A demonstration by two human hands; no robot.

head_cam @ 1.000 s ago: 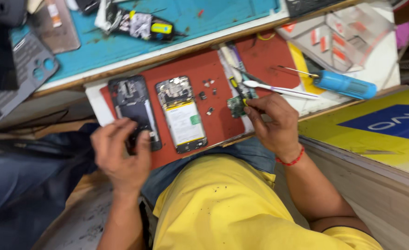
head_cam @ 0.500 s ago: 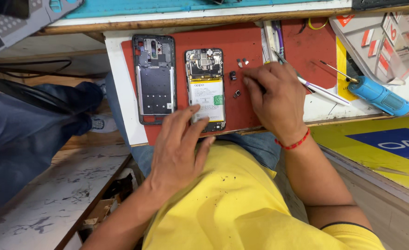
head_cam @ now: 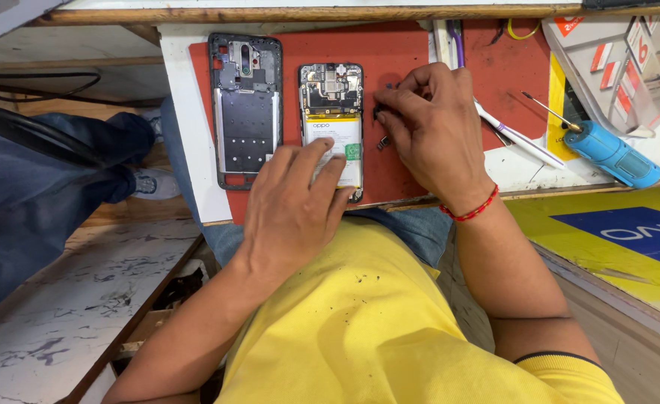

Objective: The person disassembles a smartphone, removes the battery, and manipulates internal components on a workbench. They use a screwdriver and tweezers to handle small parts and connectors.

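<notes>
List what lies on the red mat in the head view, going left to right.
Phone back frame → opened phone with battery, left hand on it → small loose parts → right hand → blue screwdriver, off the mat.

So the opened phone is lying flat, face down on the red mat, long side pointing at the mat's far edge, roughly mid-mat. Back cover's off, so you see the circuit board up top and a white-labelled battery below, with its near end hidden under fingers. A few tiny dark screws and bits sit loose on the mat just off its right side.
</notes>
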